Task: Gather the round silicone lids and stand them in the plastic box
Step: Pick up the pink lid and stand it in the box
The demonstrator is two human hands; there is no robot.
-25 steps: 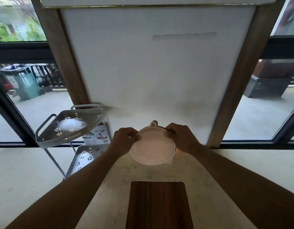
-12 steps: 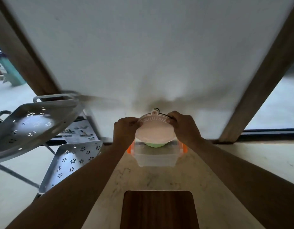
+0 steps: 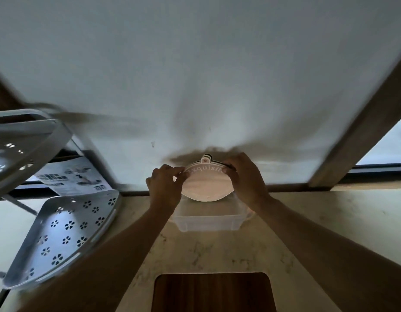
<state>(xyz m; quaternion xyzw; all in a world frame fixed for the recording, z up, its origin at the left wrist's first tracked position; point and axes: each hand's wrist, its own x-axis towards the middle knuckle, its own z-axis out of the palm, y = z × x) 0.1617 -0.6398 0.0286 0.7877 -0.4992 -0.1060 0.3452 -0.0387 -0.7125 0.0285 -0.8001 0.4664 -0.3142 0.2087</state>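
a: fingers [image 3: 180, 174] of the left hand [image 3: 164, 190] pinch the left rim of the stack of lids [image 3: 207, 184], and the right hand [image 3: 245, 179] pinches the right rim. both grips are closed on it.

b: so it is one lid or several?

a: several, pressed flat together. the front one is pale pink with raised lettering along its top edge, and a small round tab sticks up at the top with a darker edge just behind it. how many are in the stack, i cannot tell.

b: where is the stack against the box?

a: it stands on edge, upright, its lower edge dipping just past the far rim of the clear plastic box [image 3: 208, 221]. whether it touches the bottom is hidden by the lid itself. the box sits on the counter [image 3: 330, 221], close to the white wall panel [image 3: 195, 75], with an orange clip showing at its right end.

b: and around that?

a: both forearms reach in from the near corners. a dark wooden board [image 3: 213, 292] lies on the counter at the near edge, well apart from the box. to the left stands a grey metal rack [image 3: 64, 235] with flower-shaped holes in its two shelves, and a printed leaflet [image 3: 71, 176] lies behind it. a wooden post [image 3: 361, 140] slants up on the right.
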